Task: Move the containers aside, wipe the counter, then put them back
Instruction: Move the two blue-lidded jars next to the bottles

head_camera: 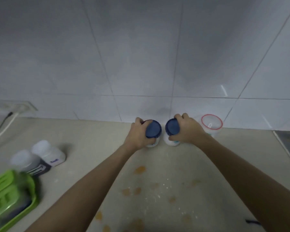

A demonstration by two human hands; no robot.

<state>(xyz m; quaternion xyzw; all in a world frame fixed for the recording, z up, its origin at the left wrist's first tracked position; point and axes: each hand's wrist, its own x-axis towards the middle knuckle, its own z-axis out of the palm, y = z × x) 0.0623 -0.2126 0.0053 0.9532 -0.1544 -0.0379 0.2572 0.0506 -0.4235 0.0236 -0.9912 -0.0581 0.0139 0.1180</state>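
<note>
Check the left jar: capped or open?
Capped. A blue lid covers the top of the left jar; the left hand grips it.

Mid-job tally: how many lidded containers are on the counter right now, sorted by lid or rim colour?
Blue-lidded jars: 2
White-capped bottles: 2
Red-rimmed tub: 1
Total: 5

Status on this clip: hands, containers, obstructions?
Left hand grips left blue-lidded jar; right hand grips right blue-lidded jar. Orange stains on counter, unwiped.
</note>
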